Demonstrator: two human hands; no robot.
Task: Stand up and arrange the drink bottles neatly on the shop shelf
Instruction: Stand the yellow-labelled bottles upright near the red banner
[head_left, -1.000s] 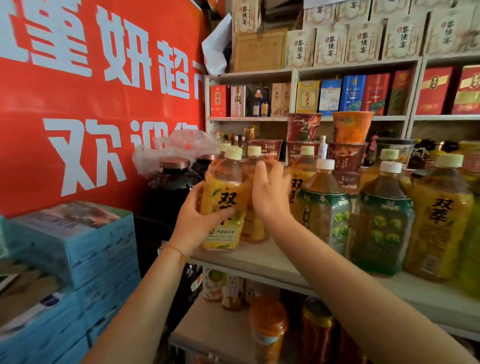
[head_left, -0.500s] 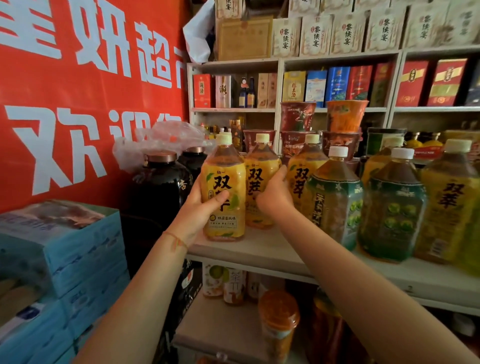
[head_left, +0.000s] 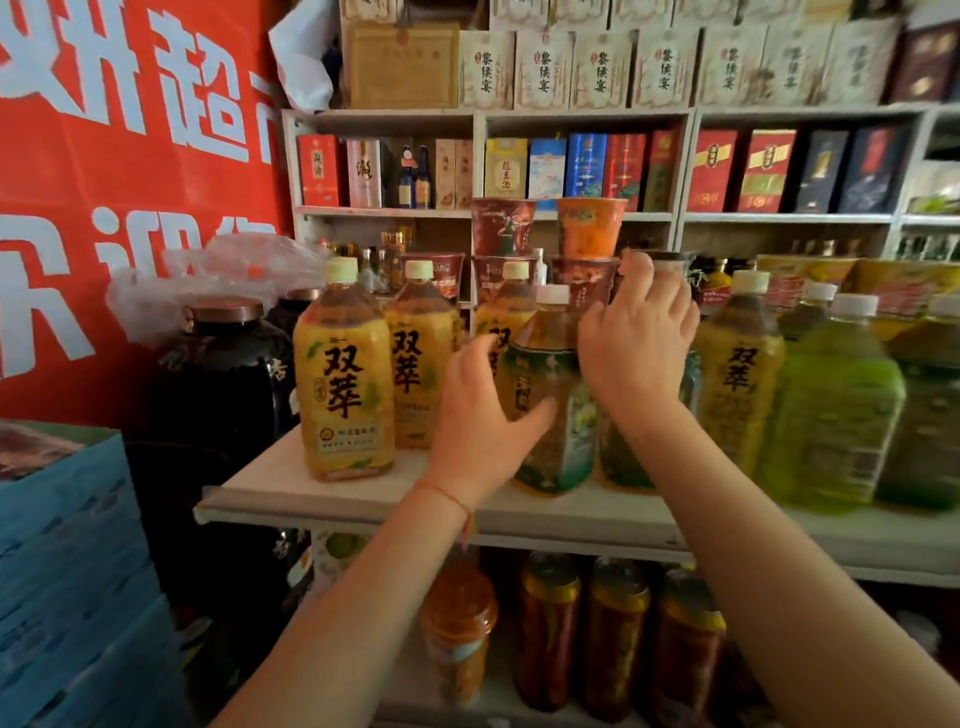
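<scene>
Two hands off the yellow bottles, left hand (loose) and right hand spread at green bottle.

The drink bottles are made of clear glossy plastic wrapped in shiny printed film with matt pale caps, the shelf is faced in matt off-white board, the dark jar is glazed and glossy, and the boxes are matt cardboard.
</scene>
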